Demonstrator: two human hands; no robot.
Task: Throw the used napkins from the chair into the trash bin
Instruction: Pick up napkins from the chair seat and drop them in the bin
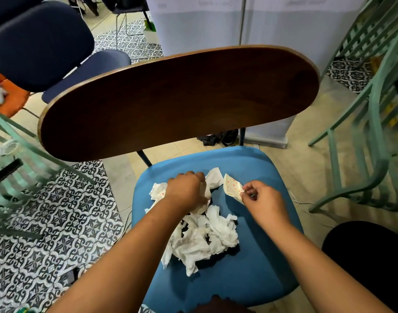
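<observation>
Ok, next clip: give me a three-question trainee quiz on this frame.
1. True or false: the crumpled white paper napkins lie on the blue padded chair seat.
2. What does the right hand pinch? A) a cream napkin with red dots B) a cup C) a pen
3. Which hand presses into the pile, the right or the left hand?

Key: 1 true; 2 A; 3 left. No trash bin is clearly identifiable.

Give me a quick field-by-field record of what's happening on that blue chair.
seat: blue chair seat, brown wooden backrest
pile: crumpled white napkins heaped mid-seat
left hand: closed on white napkins at the far end of the pile
right hand: pinching a dotted napkin
trash bin: not identifiable in view
floor: patterned tiles
</observation>
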